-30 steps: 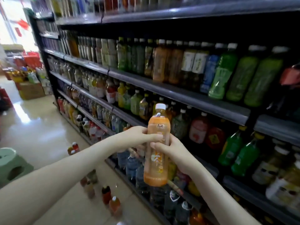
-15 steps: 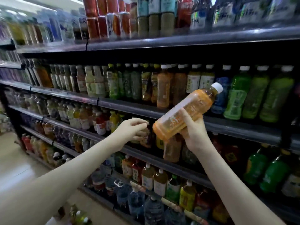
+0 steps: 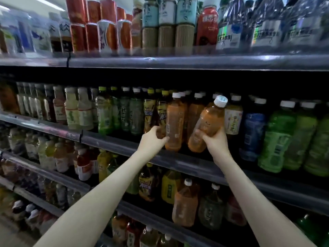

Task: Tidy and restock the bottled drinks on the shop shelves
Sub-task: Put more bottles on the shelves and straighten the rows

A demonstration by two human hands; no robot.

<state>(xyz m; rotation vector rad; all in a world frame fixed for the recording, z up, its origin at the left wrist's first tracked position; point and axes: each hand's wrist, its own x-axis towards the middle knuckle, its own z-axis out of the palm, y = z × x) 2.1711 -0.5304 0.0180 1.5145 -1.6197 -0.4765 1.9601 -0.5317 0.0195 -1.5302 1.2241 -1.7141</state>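
my right hand [image 3: 216, 141] grips a tilted orange bottle [image 3: 207, 125] at the shelf [image 3: 178, 162] edge while my left hand [image 3: 153, 139] curls against the standing bottle [image 3: 175, 122] beside it, hold unclear; best to bring it upright before sliding it in.

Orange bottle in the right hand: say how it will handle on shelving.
The orange bottle, filled nearly to the neck, is probably heavy for its size. Tall, narrow and held tilted, it could tip if released early.
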